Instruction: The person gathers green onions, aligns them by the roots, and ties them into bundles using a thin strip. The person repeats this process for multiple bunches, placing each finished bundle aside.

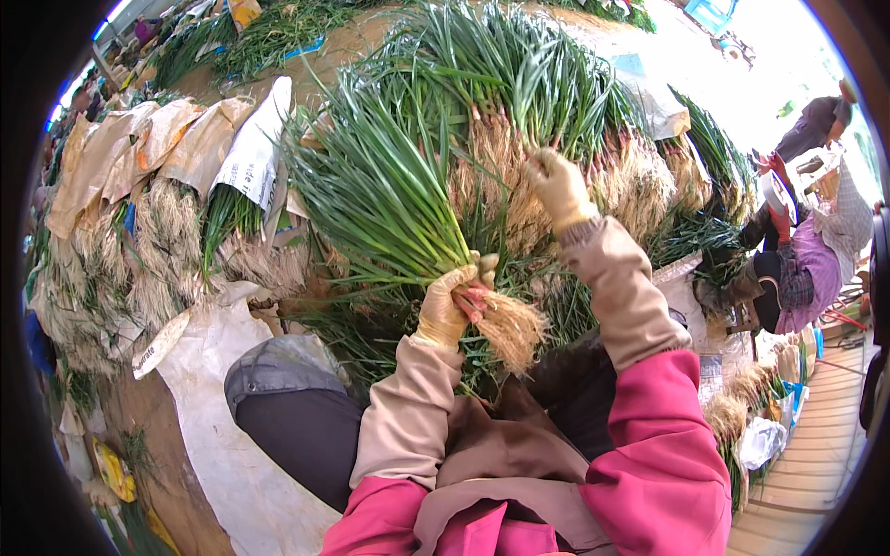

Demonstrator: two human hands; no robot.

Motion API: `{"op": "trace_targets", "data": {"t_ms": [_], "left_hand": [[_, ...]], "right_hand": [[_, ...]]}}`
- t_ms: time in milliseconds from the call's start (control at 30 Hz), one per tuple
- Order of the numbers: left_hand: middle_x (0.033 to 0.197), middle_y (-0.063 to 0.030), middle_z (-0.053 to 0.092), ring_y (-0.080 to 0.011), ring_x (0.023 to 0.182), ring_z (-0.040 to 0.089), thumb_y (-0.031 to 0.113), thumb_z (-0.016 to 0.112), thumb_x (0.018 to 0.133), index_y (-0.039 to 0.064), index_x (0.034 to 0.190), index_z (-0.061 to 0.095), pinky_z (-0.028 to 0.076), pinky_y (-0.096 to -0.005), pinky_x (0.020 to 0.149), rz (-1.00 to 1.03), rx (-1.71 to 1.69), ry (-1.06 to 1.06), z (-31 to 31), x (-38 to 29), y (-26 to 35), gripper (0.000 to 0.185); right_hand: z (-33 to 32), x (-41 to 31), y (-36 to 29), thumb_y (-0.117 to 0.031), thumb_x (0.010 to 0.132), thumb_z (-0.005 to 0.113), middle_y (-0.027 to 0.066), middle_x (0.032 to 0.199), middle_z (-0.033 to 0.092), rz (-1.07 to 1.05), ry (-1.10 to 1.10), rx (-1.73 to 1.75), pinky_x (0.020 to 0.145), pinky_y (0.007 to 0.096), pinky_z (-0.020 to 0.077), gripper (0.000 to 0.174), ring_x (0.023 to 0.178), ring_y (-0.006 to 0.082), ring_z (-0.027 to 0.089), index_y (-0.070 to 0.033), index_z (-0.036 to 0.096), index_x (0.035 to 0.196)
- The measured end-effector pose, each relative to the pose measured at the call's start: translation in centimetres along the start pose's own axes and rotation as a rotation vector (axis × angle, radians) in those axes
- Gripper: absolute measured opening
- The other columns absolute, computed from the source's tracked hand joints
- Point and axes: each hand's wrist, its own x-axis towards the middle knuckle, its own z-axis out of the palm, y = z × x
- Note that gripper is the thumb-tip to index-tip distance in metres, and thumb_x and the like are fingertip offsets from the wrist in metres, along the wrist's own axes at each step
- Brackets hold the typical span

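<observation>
My left hand [445, 306], in a pale glove, is closed around a bunch of long-leaved green seedlings [410, 215]. Their leaves fan up and to the left, and the reddish stem bases and pale stringy roots [513, 330] stick out at the right of my fist. My right hand [560, 186], gloved as well, reaches over a heap of similar seedlings [514, 62] whose roots hang towards me. Its fingers are curled at the reddish stems there; whether they pinch a stem is hidden.
Paper sacks [208, 132] cover rooted bundles [167, 229] on the left. A white plastic sheet [236, 417] lies beside my knee [285, 368]. Loose green leaves [389, 326] lie before me. At the right, a person in a purple top [813, 278] sits near more seedlings, with another person [813, 125] beyond.
</observation>
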Motion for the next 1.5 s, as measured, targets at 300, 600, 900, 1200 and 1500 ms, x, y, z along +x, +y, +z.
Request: {"op": "trace_targets", "data": {"t_ms": [300, 600, 900, 1200, 1500], "left_hand": [[0.066, -0.0124, 0.061, -0.0158, 0.045, 0.053, 0.011, 0.061, 0.078, -0.003, 0.105, 0.057, 0.041, -0.0214, 0.034, 0.011, 0.107, 0.022, 0.3, 1.0, -1.2, 0.031], [0.058, -0.0115, 0.058, -0.0201, 0.042, 0.053, 0.011, 0.063, 0.078, -0.001, 0.097, 0.06, 0.043, -0.0285, 0.036, 0.062, 0.179, 0.127, -0.6, -0.6, -0.7, 0.023], [0.071, -0.016, 0.061, -0.0256, 0.062, 0.06, 0.01, 0.058, 0.075, -0.003, 0.087, 0.059, 0.051, -0.0332, 0.06, 0.05, 0.139, -0.01, -0.3, -0.7, -1.1, 0.017], [0.06, -0.0123, 0.06, -0.0213, 0.041, 0.053, 0.013, 0.061, 0.077, -0.002, 0.093, 0.061, 0.046, -0.0291, 0.038, 0.068, 0.186, 0.124, -0.7, -0.9, -0.5, 0.021], [0.059, -0.0123, 0.059, -0.0209, 0.039, 0.053, 0.013, 0.062, 0.078, -0.001, 0.084, 0.061, 0.042, -0.0279, 0.031, 0.068, 0.233, 0.186, -1.3, -0.4, -0.8, 0.015]], "right_hand": [[5.9, -11.5, 7.0, -0.023, 0.079, 0.063, 0.0175, 0.079, 0.063, -0.162, -0.481, 0.007, 0.067, 0.0391, 0.0492, 0.027, 0.072, 0.0323, 0.063, -0.011, 0.064, 0.103], [8.6, -8.2, 4.6, -0.023, 0.088, 0.06, 0.0049, 0.077, 0.06, 0.504, -0.952, 1.606, 0.053, 0.0225, 0.0453, 0.016, 0.065, 0.0085, 0.055, -0.008, 0.056, 0.09], [12.3, -7.6, 5.5, 0.005, 0.08, 0.059, 0.001, 0.071, 0.055, 0.216, -0.221, 0.496, 0.054, 0.0246, 0.0434, 0.012, 0.061, 0.0107, 0.051, -0.004, 0.055, 0.086], [0.5, -7.6, 0.7, -0.03, 0.084, 0.064, 0.0127, 0.096, 0.064, 0.097, -0.865, 0.417, 0.078, 0.0351, 0.0476, 0.039, 0.086, 0.0211, 0.058, -0.002, 0.056, 0.108], [1.1, -13.3, -1.7, -0.023, 0.079, 0.059, 0.0165, 0.09, 0.059, -0.454, -0.395, -0.328, 0.063, 0.0406, 0.0493, 0.043, 0.075, 0.0321, 0.062, -0.007, 0.046, 0.116]]}}
